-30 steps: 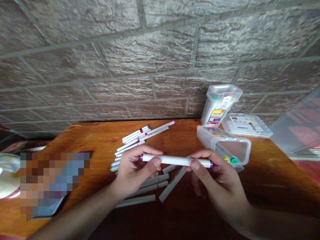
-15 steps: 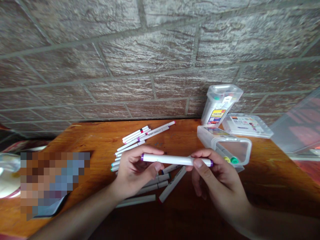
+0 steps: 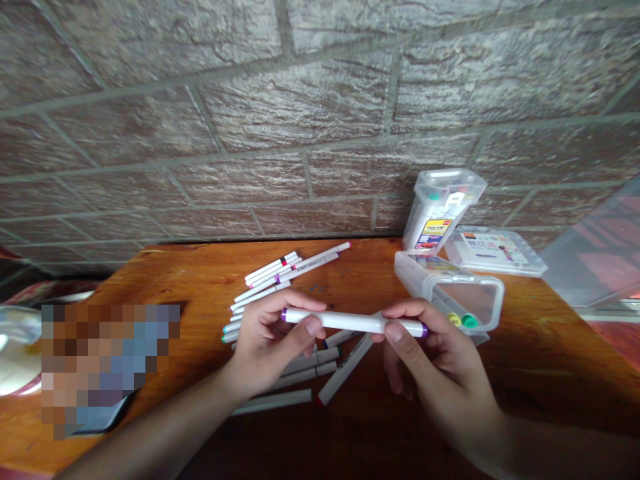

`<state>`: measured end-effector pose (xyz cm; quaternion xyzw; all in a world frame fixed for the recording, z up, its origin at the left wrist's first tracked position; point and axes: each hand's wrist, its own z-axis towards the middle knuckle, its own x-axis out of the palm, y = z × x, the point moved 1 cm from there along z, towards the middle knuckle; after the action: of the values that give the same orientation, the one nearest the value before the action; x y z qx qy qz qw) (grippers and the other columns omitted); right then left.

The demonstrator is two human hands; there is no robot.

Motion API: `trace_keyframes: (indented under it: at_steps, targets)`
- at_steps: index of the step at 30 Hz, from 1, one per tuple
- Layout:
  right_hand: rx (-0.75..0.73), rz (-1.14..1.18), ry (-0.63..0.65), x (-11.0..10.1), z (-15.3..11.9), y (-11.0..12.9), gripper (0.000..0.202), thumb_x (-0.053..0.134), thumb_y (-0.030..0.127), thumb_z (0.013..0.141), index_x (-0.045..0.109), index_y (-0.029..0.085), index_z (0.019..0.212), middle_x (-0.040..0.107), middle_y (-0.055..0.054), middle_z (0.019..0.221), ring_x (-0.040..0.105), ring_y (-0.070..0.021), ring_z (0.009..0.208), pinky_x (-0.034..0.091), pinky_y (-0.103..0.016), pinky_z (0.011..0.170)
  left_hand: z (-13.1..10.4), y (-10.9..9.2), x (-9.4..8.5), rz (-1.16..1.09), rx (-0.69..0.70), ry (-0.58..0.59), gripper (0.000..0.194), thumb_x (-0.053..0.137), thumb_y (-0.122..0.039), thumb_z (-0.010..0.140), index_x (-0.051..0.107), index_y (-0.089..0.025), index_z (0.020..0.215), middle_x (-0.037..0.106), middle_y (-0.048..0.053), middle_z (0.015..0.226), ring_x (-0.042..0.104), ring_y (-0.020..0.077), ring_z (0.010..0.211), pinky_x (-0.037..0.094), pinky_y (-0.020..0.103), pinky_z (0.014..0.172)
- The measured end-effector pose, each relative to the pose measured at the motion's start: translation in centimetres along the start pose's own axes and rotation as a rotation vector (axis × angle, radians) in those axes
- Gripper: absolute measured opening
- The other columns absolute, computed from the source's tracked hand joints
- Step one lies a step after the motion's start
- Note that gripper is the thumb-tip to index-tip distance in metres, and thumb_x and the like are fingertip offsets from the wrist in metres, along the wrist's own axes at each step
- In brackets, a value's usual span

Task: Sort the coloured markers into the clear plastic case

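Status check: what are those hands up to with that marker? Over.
Left hand and right hand pinching purple-ended white marker, near opposite ends. Marker nearly level. Loose markers beneath, on wooden table.

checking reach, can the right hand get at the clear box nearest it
Probably yes: the box lies just beyond the right hand, nothing visible between them, though that hand holds a marker.
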<state>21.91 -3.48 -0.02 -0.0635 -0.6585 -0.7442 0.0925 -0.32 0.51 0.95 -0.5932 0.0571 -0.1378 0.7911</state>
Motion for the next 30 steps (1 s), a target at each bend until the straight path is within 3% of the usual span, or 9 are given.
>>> trace_keyframes:
  at_steps: [5, 18, 30]
  targets:
    - [-0.004, -0.004, 0.014, -0.04, -0.15, 0.03, 0.025, 0.075, 0.047, 0.102, 0.067, 0.024, 0.104, 0.060, 0.009, 0.051, 0.054, -0.0071, 0.039, 0.043, -0.012, 0.040, 0.07, 0.14, -0.01, -0.002, -0.018, -0.023, 0.010, 0.082, -0.027, 0.093, 0.082, -0.019, 0.100, 0.078, 0.002, 0.069, 0.061, 0.0077, 0.045, 0.053, 0.017, 0.046]
    - [0.014, 0.011, -0.018, 0.13, 0.12, 0.30, 0.031, 0.077, 0.050, 0.098, 0.067, 0.021, 0.104, 0.076, 0.000, 0.073, 0.058, -0.0076, 0.038, 0.045, -0.015, 0.035, 0.03, 0.62, -0.35, -0.079, -0.045, 0.001, 0.017, 0.079, -0.031, 0.097, 0.083, -0.018, 0.106, 0.080, 0.006, 0.073, 0.054, 0.0083, 0.042, 0.051, 0.022, 0.043]
    - [0.052, 0.034, -0.009, 0.12, 0.22, 0.54, 0.032, 0.076, 0.052, 0.098, 0.067, 0.022, 0.106, 0.073, 0.002, 0.067, 0.057, -0.0086, 0.036, 0.044, -0.015, 0.035, -0.01, 0.74, -0.36, -0.167, -0.038, 0.028, 0.019, 0.072, -0.028, 0.102, 0.082, -0.016, 0.112, 0.081, 0.008, 0.080, 0.053, 0.0065, 0.044, 0.054, 0.022, 0.048]
